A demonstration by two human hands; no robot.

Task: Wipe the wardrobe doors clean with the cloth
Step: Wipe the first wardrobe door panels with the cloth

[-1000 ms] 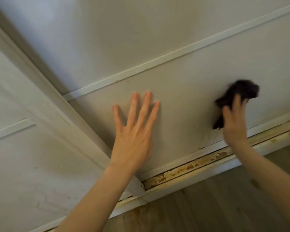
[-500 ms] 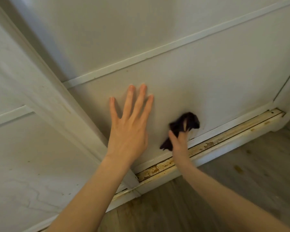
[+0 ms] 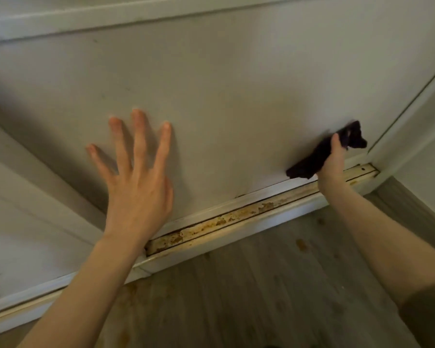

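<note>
— Where is the cloth found?
— The dark cloth (image 3: 310,164) is pressed against the lower right of the white wardrobe door (image 3: 236,96), just above the rust-stained track (image 3: 236,217).
— And how are the hands seen?
— The cloth is gripped by the right hand (image 3: 333,163), the thumb curled over it. The left hand (image 3: 138,189) is laid flat on the door, fingers straight and spread, nothing held.
</note>
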